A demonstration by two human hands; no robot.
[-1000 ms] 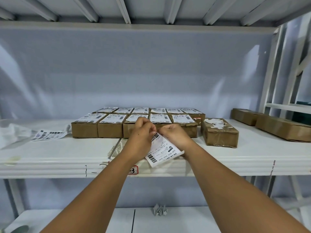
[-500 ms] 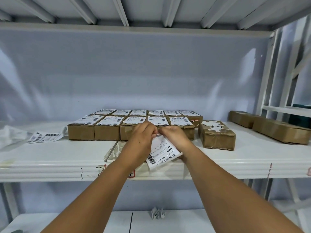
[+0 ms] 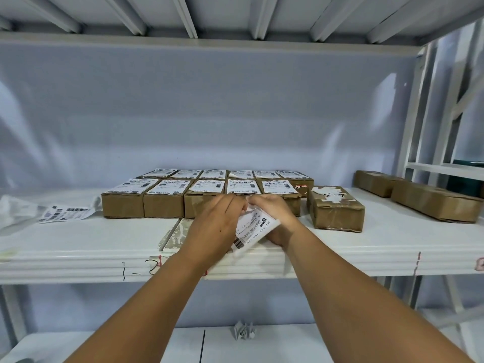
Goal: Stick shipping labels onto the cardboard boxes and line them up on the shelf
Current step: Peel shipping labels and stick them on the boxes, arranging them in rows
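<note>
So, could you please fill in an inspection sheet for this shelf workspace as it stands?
Surface: white shelf, with boxes standing on it.
Job's things: labelled boxes packed in two rows; unlabelled box just right of them, standing apart; two plain boxes far right; shipping label held in both hands.
Clutter: loose label strip at left; white plastic beside it; crumpled paper on the lower shelf.
Grippers: left hand and right hand both pinch the shipping label over the shelf's front.
Cables: nothing seen.
Surroundings: grey wall behind; white rack upright at right.
</note>
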